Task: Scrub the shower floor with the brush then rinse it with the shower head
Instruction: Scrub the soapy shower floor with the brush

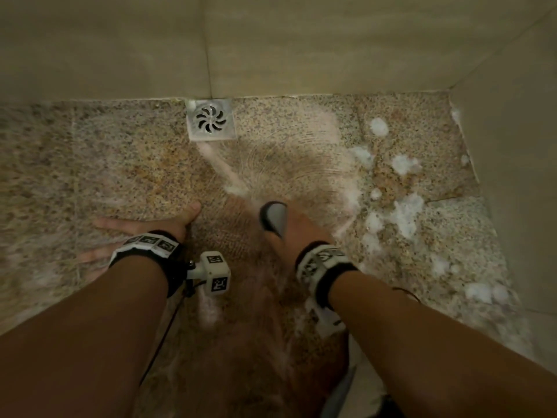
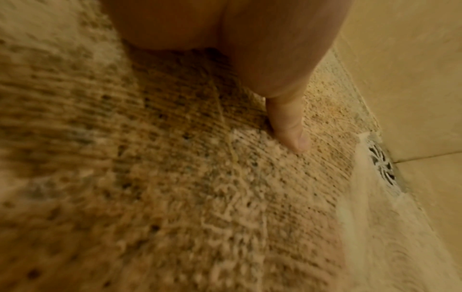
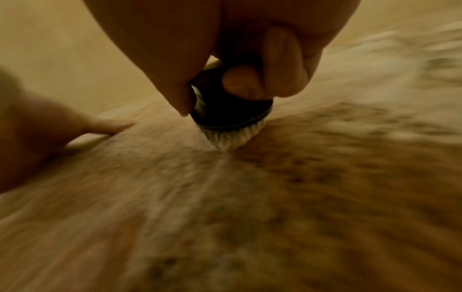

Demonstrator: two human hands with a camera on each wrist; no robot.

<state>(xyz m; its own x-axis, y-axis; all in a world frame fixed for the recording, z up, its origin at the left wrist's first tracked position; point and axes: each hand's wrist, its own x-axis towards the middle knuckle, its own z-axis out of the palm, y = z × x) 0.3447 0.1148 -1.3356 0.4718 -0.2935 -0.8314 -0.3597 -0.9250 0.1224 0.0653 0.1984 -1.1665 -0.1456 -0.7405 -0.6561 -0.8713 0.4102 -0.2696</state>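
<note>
My right hand [image 1: 289, 230] grips a scrub brush [image 1: 272, 217] with a black and grey body. In the right wrist view the brush [image 3: 230, 110] has its pale bristles pressed onto the speckled stone shower floor [image 1: 135, 164], and my fingers [image 3: 282, 59] curl round its top. My left hand [image 1: 141, 227] lies flat on the wet floor to the left of the brush, fingers spread. In the left wrist view the thumb [image 2: 290, 122] rests on the stone. Soap foam [image 1: 404, 212] lies in clumps to the right. No shower head is in view.
A square metal drain [image 1: 211, 119] sits at the back against the beige tiled wall [image 1: 271, 40]. A second wall [image 1: 512, 176] closes the right side. A thin foamy stream runs from the drain toward the brush. The drain [image 2: 382, 168] also shows in the left wrist view.
</note>
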